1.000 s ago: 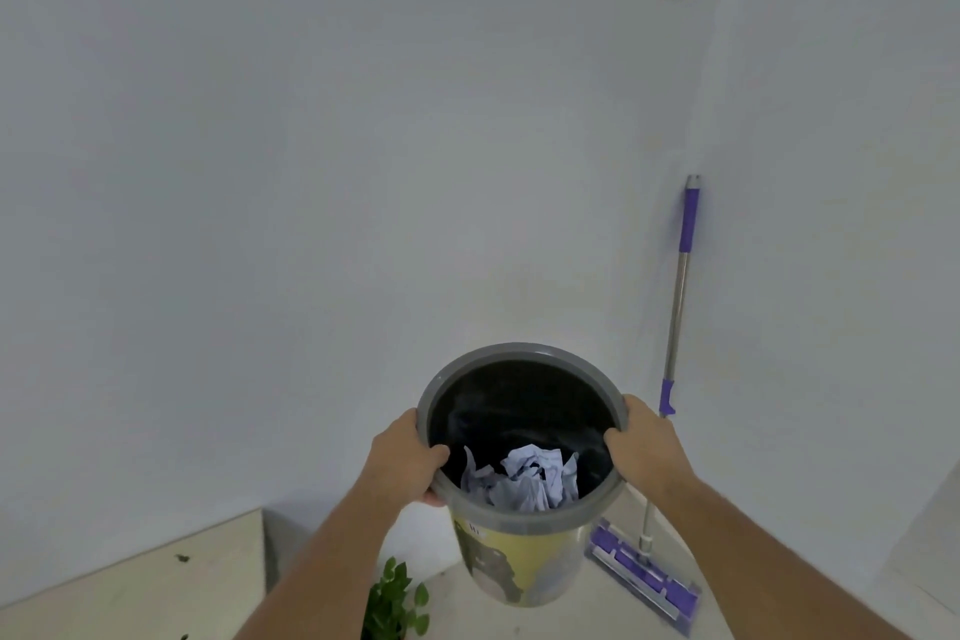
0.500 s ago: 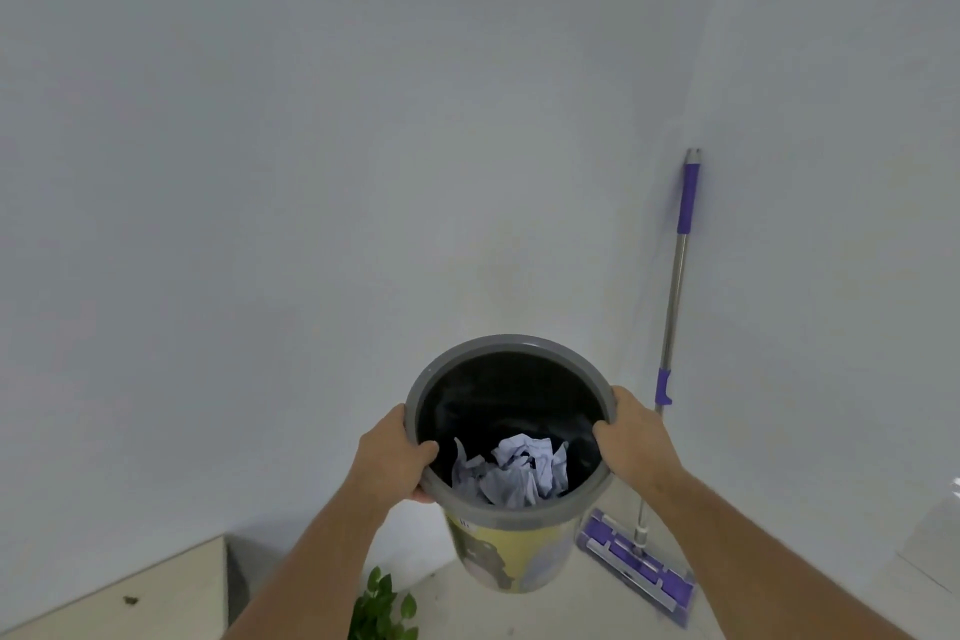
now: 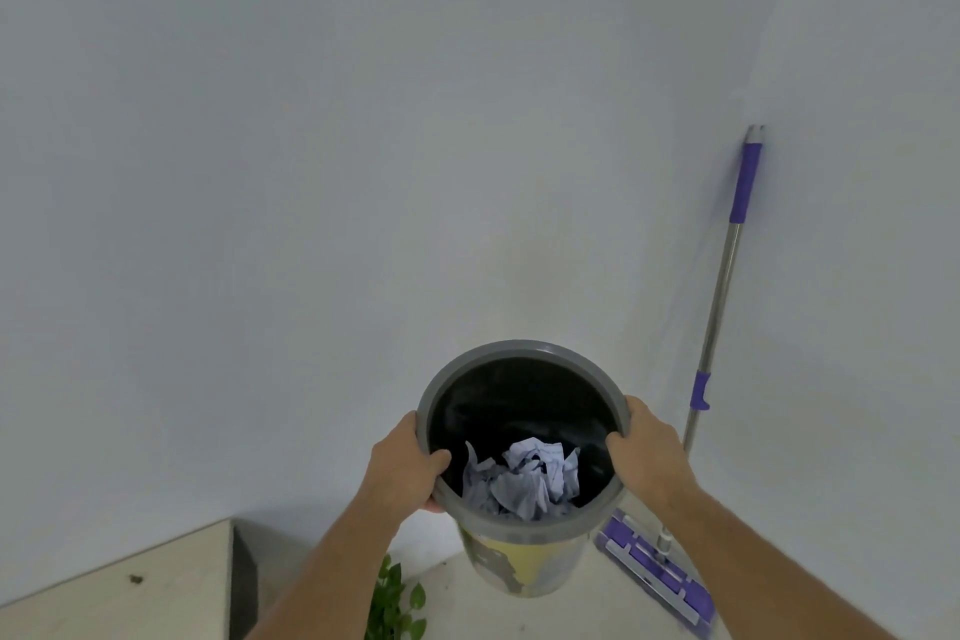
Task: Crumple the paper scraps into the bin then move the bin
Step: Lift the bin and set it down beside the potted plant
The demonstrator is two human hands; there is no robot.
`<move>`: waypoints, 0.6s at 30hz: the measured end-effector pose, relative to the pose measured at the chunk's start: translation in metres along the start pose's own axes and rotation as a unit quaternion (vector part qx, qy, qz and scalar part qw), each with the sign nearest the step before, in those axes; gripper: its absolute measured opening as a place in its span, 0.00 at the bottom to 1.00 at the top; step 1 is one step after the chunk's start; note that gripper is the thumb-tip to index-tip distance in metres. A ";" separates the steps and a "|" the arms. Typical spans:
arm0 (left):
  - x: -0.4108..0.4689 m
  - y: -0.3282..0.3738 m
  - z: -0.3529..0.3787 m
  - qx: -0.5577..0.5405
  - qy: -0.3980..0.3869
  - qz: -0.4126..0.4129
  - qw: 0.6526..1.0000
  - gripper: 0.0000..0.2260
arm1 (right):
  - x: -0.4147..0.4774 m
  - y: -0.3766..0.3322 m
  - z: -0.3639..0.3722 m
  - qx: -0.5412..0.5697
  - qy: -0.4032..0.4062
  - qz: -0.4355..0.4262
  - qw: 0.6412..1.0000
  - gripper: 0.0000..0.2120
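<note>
the plain white wall [image 3: 363, 146] fills most of your view, with a long mop with a steel shaft and purple grips [image 3: 719, 296] leaning in the corner just right of your load. next in size, the round grey-rimmed plastic bin with a black inside and yellow printed side [image 3: 524, 533] hangs in the air between your arms, clear of the pale floor [image 3: 447, 603]. your left hand [image 3: 408, 468] is clamped on the rim, thumb hooked inside; your right hand [image 3: 649, 447] grips the opposite edge the same way. crumpled bluish-white paper scraps [image 3: 524, 476] sit at the bottom, so the crumpling looks done. watch the swing: the mop shaft is close to your right knuckles and could topple if clipped. a small leafy green plant [image 3: 397, 598] sits below, easy to crush when you set down.
</note>
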State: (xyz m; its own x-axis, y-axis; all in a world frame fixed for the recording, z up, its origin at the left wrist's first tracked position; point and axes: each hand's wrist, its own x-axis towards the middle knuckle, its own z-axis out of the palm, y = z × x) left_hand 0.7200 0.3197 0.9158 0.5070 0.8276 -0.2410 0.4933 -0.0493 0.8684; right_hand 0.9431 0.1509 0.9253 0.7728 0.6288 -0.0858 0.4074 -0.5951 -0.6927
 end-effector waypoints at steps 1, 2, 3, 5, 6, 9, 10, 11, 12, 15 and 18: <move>0.003 -0.002 0.002 0.001 0.002 -0.001 1.000 0.17 | 0.003 0.001 0.002 -0.002 -0.004 0.000 1.000 0.18; 0.006 -0.004 0.004 0.000 0.003 -0.002 1.000 0.16 | 0.007 0.003 0.003 -0.004 -0.007 0.000 1.000 0.18; 0.009 -0.007 0.006 -0.001 0.003 -0.004 1.000 0.16 | 0.009 0.005 0.005 -0.005 -0.009 0.003 1.000 0.18; 0.016 -0.015 0.011 -0.001 0.004 -0.004 1.000 0.16 | 0.015 0.010 0.011 -0.010 -0.009 0.008 1.000 0.17; 0.019 -0.020 0.014 0.000 0.006 -0.003 1.000 0.16 | 0.018 0.014 0.014 -0.014 -0.008 0.008 1.000 0.17; 0.028 -0.039 0.025 0.000 0.012 0.002 1.000 0.16 | 0.026 0.028 0.030 -0.033 -0.010 0.009 0.999 0.17; 0.031 -0.047 0.030 0.000 0.015 0.002 1.000 0.16 | 0.028 0.036 0.038 -0.041 -0.012 0.011 0.999 0.17; 0.035 -0.056 0.034 0.001 0.018 0.002 1.000 0.15 | 0.031 0.044 0.046 -0.046 -0.014 0.014 0.999 0.17; 0.038 -0.065 0.039 0.001 0.019 0.000 1.000 0.15 | 0.034 0.054 0.056 -0.051 -0.016 0.017 0.998 0.17; 0.050 -0.100 0.057 -0.003 0.021 -0.002 1.000 0.15 | 0.043 0.083 0.087 -0.063 -0.021 0.016 0.998 0.17; 0.062 -0.142 0.080 0.001 0.027 0.011 1.000 0.15 | 0.051 0.115 0.126 -0.032 -0.015 0.008 0.999 0.18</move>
State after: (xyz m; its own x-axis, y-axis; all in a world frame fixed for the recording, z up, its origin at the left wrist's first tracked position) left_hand 0.7379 0.3331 0.7427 0.4790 0.8552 -0.1978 0.4831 -0.0687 0.8729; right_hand 0.9688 0.1775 0.7511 0.7647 0.6334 -0.1188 0.4259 -0.6350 -0.6445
